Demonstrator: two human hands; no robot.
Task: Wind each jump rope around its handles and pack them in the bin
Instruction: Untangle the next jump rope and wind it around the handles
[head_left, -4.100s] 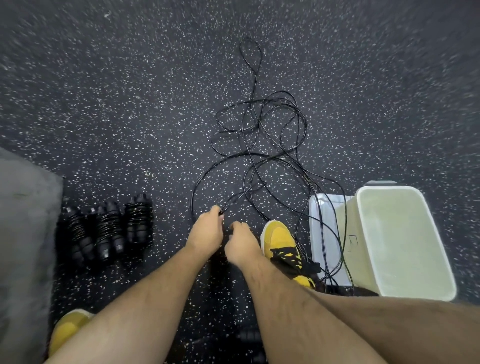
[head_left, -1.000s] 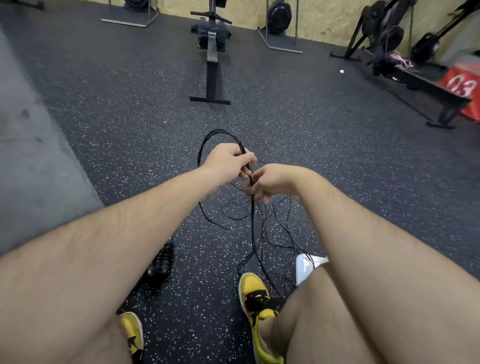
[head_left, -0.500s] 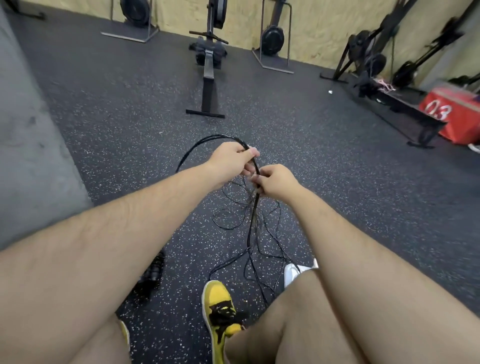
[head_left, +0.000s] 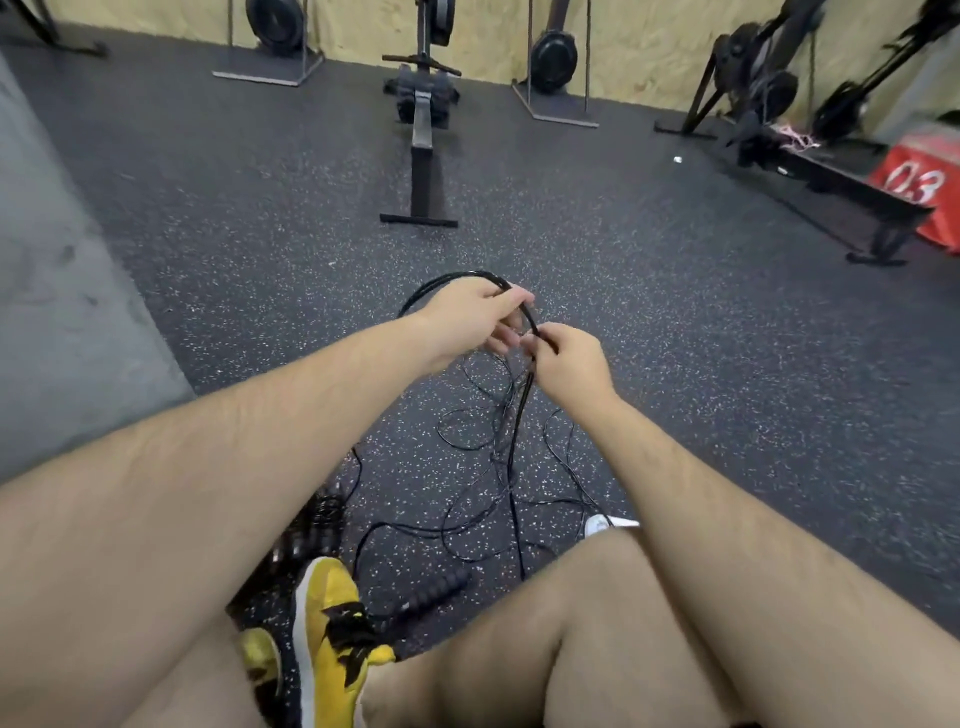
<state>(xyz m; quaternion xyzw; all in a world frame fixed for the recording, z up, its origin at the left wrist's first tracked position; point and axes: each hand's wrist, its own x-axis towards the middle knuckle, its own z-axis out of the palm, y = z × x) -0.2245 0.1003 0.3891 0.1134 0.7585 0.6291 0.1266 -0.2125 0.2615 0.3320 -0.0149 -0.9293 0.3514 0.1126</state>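
Observation:
A thin black jump rope (head_left: 511, 447) hangs in a bundle from both hands, its loose loops tangled on the speckled floor below. My left hand (head_left: 470, 322) grips the top of a looped bunch of cord that arcs up over its fingers. Just to the right and slightly lower, my right hand (head_left: 569, 358) pinches the same bundle. A ribbed black handle (head_left: 434, 595) lies on the floor by my yellow shoe (head_left: 327, 623). Wound black ropes (head_left: 311, 525) lie at the left behind my forearm. Only a white corner of the bin (head_left: 602, 524) shows behind my knee.
A grey mat or block (head_left: 62, 291) fills the left side. A rowing machine (head_left: 423, 135) stands ahead on the floor, with more gym equipment along the back wall and a red box (head_left: 919, 182) marked 03 at the far right.
Since four seconds ago, both hands rose from the floor, lifting the rope bundle. Over the last second the view tilted up slightly; the hands stayed together on the cord.

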